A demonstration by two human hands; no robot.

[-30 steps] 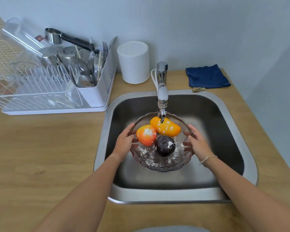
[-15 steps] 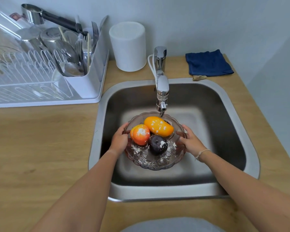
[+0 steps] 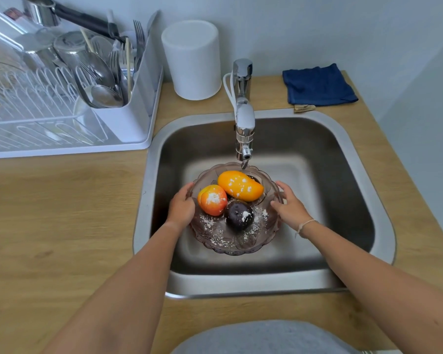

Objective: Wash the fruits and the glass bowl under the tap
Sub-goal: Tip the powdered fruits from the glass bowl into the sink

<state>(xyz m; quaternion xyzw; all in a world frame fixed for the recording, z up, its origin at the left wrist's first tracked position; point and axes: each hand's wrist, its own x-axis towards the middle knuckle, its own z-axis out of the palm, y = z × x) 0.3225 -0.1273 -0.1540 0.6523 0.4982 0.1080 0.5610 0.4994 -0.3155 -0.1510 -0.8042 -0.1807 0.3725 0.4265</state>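
I hold the scalloped clear glass bowl [image 3: 234,241] mid-frame, left hand [image 3: 180,209] and right hand [image 3: 290,209] clasping opposite rims, so the powder-dusted fruits sit under the chrome tap [image 3: 244,129].

Since a second ago the glass bowl [image 3: 234,236] sits lower and nearer the person in the sink [image 3: 363,175], its far rim now just under the tap [image 3: 244,139] spout instead of the spout hanging over the mango [image 3: 239,185]. The left hand [image 3: 180,206] now curls more over the left rim beside the peach [image 3: 212,200]. The right hand [image 3: 289,206] holds the right rim. The camera has tipped down, so the dish rack [image 3: 62,93] rides higher in view and grey clothing shows at the bottom edge.
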